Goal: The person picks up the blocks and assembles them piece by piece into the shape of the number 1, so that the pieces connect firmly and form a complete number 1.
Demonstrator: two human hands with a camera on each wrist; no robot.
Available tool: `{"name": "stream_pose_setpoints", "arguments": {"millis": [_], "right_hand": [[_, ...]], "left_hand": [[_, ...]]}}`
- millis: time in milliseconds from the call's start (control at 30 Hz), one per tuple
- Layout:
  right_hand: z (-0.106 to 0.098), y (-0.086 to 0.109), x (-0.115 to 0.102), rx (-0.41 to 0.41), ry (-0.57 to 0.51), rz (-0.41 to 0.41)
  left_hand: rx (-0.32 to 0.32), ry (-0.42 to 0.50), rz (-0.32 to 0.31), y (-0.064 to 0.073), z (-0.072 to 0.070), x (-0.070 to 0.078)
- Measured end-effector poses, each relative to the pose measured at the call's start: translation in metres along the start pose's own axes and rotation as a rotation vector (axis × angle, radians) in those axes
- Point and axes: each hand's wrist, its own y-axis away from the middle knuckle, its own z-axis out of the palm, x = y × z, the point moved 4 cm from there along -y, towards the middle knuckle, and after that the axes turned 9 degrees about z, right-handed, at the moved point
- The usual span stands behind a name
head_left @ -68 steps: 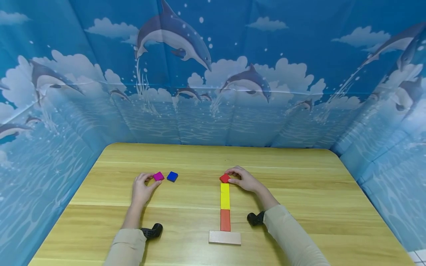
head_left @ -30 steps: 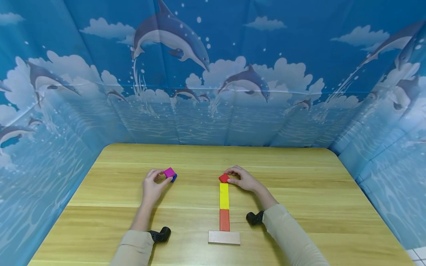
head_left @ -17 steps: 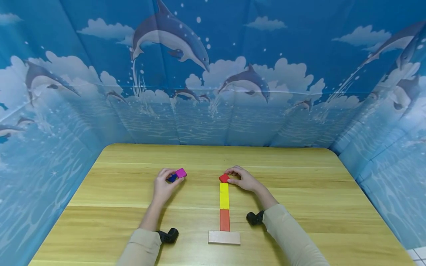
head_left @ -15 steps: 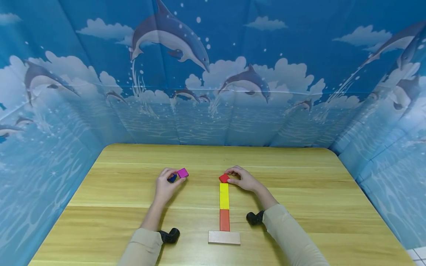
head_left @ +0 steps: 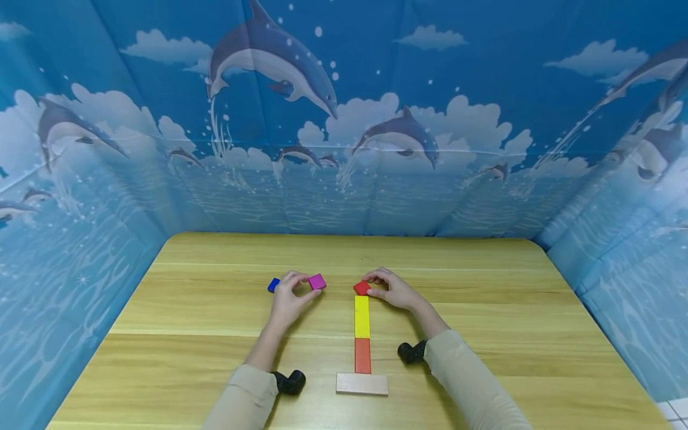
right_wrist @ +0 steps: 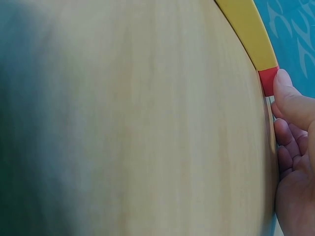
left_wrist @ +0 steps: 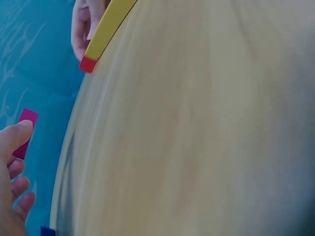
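My left hand (head_left: 289, 306) pinches a magenta square block (head_left: 317, 282) between thumb and fingers; in the left wrist view the magenta block (left_wrist: 28, 129) is seen edge-on under the thumb. Behind that hand lies a blue square block (head_left: 273, 285), partly covered by the fingers. My right hand (head_left: 395, 291) holds a red square block (head_left: 362, 288) at the top end of a yellow strip block (head_left: 362, 317). Below the yellow one come an orange-red block (head_left: 362, 356) and a pale wooden block (head_left: 362, 384) laid crosswise. In the right wrist view the thumb touches the red block (right_wrist: 267, 81).
A wooden table (head_left: 484, 298) with rounded far corners lies under everything. A blue dolphin-print curtain (head_left: 344, 197) hangs along its back and both sides. Black wrist cameras (head_left: 291, 382) sit at both sleeves.
My left hand has carried the magenta block rightward, past the blue block, toward the red one. The blue block stays about where it was. My right hand keeps its place at the red block.
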Motion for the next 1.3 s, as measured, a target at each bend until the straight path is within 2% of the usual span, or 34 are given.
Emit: {"name": "stream_pose_setpoints", "arguments": {"millis": [233,533,900,1167,1300], "right_hand": [[-0.001,-0.004,0.002,-0.007,-0.008,0.003],[-0.003,-0.005,0.002,-0.014,-0.005,0.021],[-0.001,-0.006,0.004,-0.004,0.003,0.016],[0.007,-0.018,0.038,0.026,0.019,0.012],[0.007,-0.019,0.044,0.023,0.020,0.025]], "left_hand": [[-0.060,-0.012,-0.036,-0.003,0.018,0.004],[-0.131,-0.021,-0.030,-0.005,0.037,0.004],[-0.192,-0.056,-0.034,-0.006,0.048,0.005],[-0.220,-0.075,-0.003,-0.006,0.056,0.007],[-0.236,-0.098,0.013,-0.006,0.058,0.009]]}}
